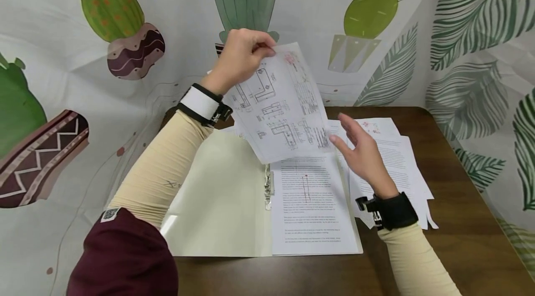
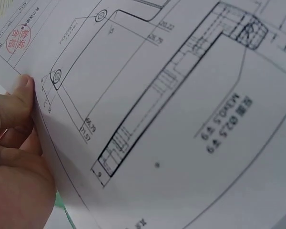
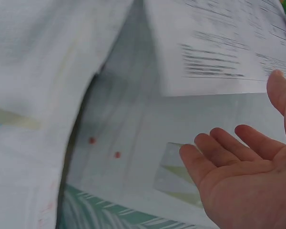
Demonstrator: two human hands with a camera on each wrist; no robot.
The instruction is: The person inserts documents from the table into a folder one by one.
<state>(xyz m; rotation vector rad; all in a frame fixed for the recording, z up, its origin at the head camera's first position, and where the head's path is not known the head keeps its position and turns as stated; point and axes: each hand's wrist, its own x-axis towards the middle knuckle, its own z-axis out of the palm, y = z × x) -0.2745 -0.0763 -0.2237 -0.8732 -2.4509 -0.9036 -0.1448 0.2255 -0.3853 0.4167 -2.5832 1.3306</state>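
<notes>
My left hand [image 1: 244, 56] pinches the top edge of a white sheet with technical drawings [image 1: 288, 110] between thumb and fingers. The sheet hangs tilted above an open folder [image 1: 221, 203]. In the left wrist view, the thumb of my left hand [image 2: 16, 176] lies on the sheet's edge, near a round red stamp [image 2: 19, 38]. My right hand [image 1: 365, 159] is beside the sheet's lower right corner with its fingers extended. In the right wrist view, that hand [image 3: 248, 176] has its palm bare; whether the thumb touches the paper is unclear.
Printed pages [image 1: 309, 221] lie on the folder's right side, next to its metal clip [image 1: 268, 189]. More loose papers [image 1: 394, 161] lie overlapped to the right on the brown table [image 1: 451, 221]. A patterned cloth [image 1: 309, 3] hangs behind.
</notes>
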